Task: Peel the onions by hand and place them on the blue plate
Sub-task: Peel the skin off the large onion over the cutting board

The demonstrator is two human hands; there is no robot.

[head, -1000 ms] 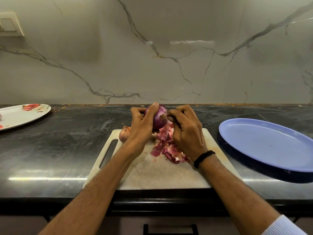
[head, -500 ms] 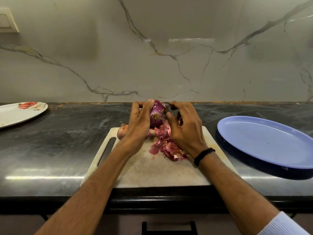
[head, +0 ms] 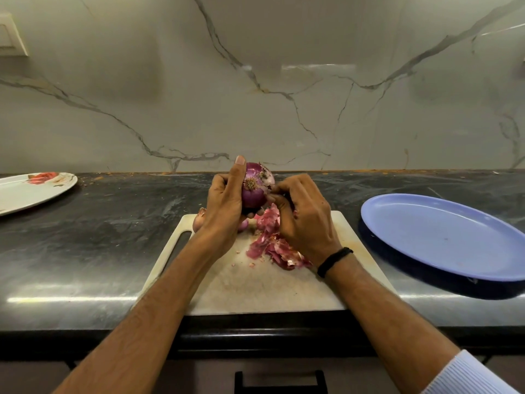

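Now, frame centre: my left grip clasps the red onion root-end toward me, steadying it over the cutting board; right grip pinches loose skin; blue plate sits frame right.

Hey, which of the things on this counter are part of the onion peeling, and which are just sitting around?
In the job: red onion gripped by the left hand, right hand pinching its skin; second onion; blue plate; cutting board; peel pile.

Lying about: white flowered plate; wall switch.
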